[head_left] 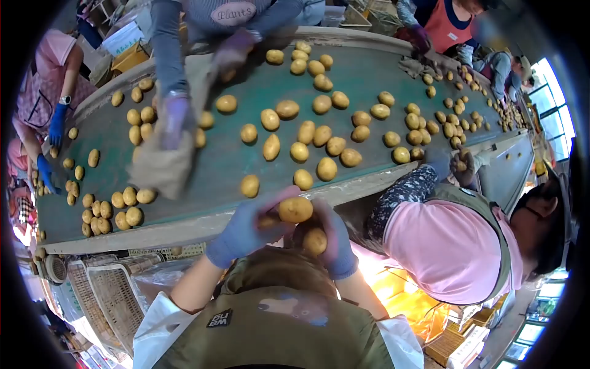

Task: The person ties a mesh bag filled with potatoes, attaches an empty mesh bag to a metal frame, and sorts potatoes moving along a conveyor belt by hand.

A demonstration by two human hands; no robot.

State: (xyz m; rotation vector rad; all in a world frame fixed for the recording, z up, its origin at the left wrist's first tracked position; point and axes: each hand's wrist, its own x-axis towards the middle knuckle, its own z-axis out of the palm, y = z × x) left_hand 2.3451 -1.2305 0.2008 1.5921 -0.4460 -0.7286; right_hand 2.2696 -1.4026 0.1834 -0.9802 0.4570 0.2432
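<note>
My left hand (251,232) and my right hand (337,243), both in blue-grey gloves, are close together at the near edge of the conveyor belt (215,175). Between them a yellow potato (295,209) shows at the top, its underside hidden. My left fingers curl around a darker, partly covered potato (268,220). Another potato (315,242) lies against the palm of my right hand, whose fingers bend around it. Just beyond my hands, a potato (249,186) and several others rest on the green belt.
Across the belt, a co-worker's gloved hand sweeps a grey cloth (165,161), blurred by motion. A person in a pink shirt (448,246) leans in close on my right. Blue-gloved hands (46,172) work at the far left. Wicker baskets (110,295) stand below the belt's left side.
</note>
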